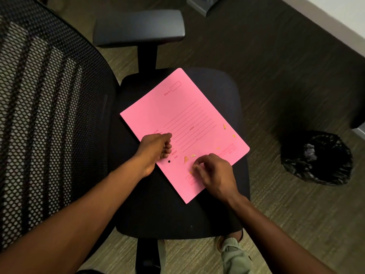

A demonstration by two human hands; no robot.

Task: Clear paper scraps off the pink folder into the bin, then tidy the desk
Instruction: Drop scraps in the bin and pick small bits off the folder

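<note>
The pink folder (pixel 184 123) lies flat and closed under both hands. Small orange paper scraps (pixel 185 159) sit on it between the hands. The black bin (pixel 316 158) stands well to the right.

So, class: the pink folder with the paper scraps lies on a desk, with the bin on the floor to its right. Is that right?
One thing is wrong. The head view shows the folder lying on the seat of an office chair, not on a desk. The rest holds: scraps lie on it, and the bin stands on the floor to its right.
</note>
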